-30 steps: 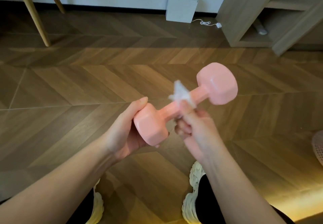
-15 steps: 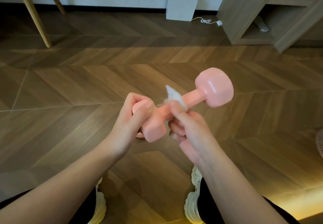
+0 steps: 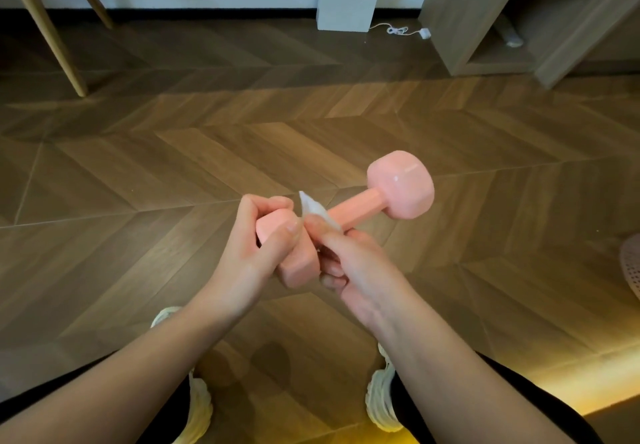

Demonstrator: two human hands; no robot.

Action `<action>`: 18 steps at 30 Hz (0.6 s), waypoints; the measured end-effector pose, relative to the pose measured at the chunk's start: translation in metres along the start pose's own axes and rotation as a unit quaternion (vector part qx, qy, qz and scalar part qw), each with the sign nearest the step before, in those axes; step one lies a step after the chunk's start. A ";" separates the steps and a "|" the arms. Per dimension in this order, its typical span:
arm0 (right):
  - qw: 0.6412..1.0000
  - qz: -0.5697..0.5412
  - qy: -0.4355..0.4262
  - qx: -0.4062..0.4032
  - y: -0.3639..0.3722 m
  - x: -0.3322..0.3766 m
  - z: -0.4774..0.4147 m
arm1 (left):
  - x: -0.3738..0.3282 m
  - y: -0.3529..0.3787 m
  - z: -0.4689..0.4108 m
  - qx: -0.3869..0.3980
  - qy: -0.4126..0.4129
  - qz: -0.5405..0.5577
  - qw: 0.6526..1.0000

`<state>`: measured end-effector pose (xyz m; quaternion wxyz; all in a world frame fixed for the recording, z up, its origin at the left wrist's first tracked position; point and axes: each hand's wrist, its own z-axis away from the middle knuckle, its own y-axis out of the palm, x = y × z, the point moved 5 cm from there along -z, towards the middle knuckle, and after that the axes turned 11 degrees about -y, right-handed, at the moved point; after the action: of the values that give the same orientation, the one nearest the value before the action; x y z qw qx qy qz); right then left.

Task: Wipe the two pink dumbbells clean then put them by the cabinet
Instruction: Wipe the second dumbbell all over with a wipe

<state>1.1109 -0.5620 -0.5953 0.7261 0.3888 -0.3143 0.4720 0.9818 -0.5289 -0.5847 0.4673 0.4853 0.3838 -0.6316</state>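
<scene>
head view: our left hand [image 3: 256,256] grips the near end of the pink dumbbell [image 3: 360,208] above the wooden floor [image 3: 173,166], while our right hand [image 3: 349,267] pinches a white wipe [image 3: 313,209] against its handle.

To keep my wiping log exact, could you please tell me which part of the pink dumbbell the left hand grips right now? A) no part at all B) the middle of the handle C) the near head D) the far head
C: the left hand curls round the near head of the pink dumbbell, while the right hand pinches the white wipe at the handle.
</scene>
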 end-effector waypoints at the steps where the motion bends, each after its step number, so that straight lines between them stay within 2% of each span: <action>1: 1.000 0.017 0.003 -0.003 -0.001 -0.001 -0.001 | 0.001 0.000 0.000 -0.002 -0.003 0.004 1.000; 5: 0.998 0.055 -0.003 0.026 -0.002 0.005 -0.001 | 0.000 -0.006 0.002 -0.002 0.027 -0.033 0.999; 9: 0.977 0.182 -0.049 0.097 -0.005 0.019 0.008 | -0.010 -0.013 0.012 0.016 0.084 -0.086 0.993; 12: 0.968 0.213 -0.094 0.093 -0.008 0.022 0.014 | -0.020 -0.014 0.014 0.014 0.103 -0.092 0.990; 15: 0.957 0.237 -0.152 0.066 -0.012 0.024 0.020 | -0.022 -0.012 0.015 0.015 0.029 0.009 0.999; 18: 0.941 0.272 -0.184 0.081 -0.015 0.034 0.025 | -0.023 -0.008 0.019 0.028 -0.055 0.131 0.990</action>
<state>1.1349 -0.5726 -0.5585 0.4658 0.4262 -0.4965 0.5957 0.9712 -0.5392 -0.5573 0.5521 0.5091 0.2730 -0.6012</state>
